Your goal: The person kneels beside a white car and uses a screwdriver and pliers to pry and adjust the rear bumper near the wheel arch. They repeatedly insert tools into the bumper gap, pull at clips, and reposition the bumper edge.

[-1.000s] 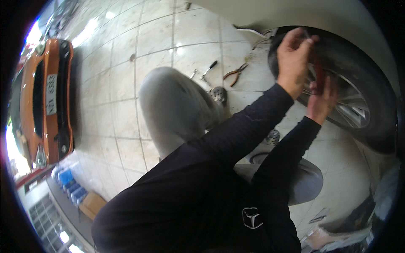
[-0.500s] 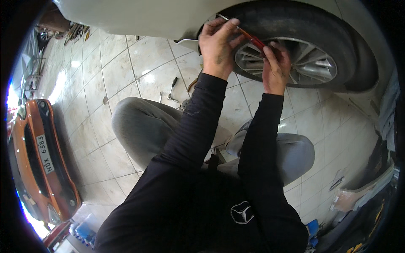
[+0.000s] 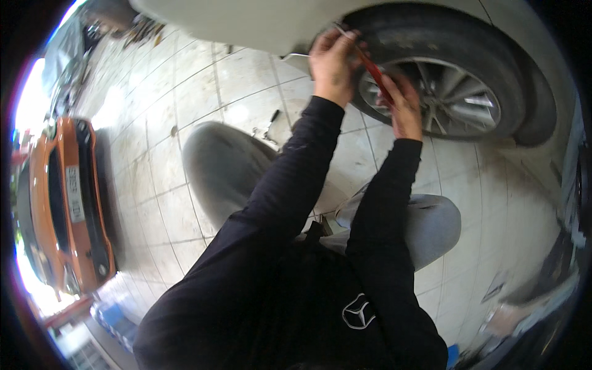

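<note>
A slim tool with a red handle [image 3: 375, 74] and a thin metal shaft, which looks like a screwdriver, slants across in front of a car wheel. My right hand [image 3: 405, 106] is closed round the lower end of its handle. Up at the shaft, my left hand [image 3: 333, 69] pinches it between thumb and fingers. The tip points up and left toward the front edge of the wheel arch, beside the black tyre [image 3: 425, 40]; what it touches there is too small to tell. Behind my right hand shows the silver spoked rim [image 3: 459, 92].
The pale car body [image 3: 246, 24] overhangs the top. A black-handled ratchet [image 3: 272, 123] lies on the tiled floor [image 3: 154, 185] beyond my left knee [image 3: 222, 160]. An orange car [image 3: 61, 203] stands at the left. Sheet-like pieces [image 3: 518, 314] lie at the lower right.
My view has shifted, so the scene sits differently. My right hand has moved down along the red handle, and more of the handle shows. The left hand stays at the shaft.
</note>
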`<state>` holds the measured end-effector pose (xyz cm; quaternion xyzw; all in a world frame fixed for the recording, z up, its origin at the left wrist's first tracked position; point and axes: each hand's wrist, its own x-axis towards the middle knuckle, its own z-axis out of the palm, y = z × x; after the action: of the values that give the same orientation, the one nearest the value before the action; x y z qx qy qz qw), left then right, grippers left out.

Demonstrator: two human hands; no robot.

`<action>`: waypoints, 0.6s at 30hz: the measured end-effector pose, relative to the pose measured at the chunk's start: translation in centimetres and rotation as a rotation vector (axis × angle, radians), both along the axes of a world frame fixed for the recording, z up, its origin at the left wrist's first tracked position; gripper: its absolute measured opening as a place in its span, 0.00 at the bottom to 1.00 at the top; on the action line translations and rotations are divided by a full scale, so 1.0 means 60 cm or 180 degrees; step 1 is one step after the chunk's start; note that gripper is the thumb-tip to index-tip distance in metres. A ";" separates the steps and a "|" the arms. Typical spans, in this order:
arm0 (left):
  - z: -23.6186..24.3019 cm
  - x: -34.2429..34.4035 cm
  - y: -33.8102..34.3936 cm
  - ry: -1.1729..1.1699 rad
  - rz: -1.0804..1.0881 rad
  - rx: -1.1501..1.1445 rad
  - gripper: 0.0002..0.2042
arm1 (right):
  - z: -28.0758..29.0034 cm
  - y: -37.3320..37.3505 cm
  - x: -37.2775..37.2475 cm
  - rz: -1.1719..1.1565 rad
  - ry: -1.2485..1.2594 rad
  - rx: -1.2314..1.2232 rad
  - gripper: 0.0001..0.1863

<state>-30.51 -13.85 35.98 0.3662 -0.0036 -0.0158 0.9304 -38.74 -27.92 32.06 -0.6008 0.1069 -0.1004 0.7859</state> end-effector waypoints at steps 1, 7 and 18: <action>-0.001 -0.001 0.003 0.0186 0.0080 0.0171 0.12 | -0.005 0.002 -0.002 -0.0217 0.0241 0.0047 0.22; -0.280 -0.034 0.066 0.1032 0.0813 0.1065 0.13 | 0.051 0.064 0.008 -0.1303 0.0547 0.0033 0.16; -0.579 -0.179 0.214 0.2823 0.0664 0.4147 0.18 | -0.200 0.160 0.029 0.0840 0.2486 -0.1206 0.17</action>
<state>-41.26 -1.00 1.23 0.7947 0.4116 -0.0719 0.4403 -36.98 -18.33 20.05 -0.7353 0.2976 0.2171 0.5689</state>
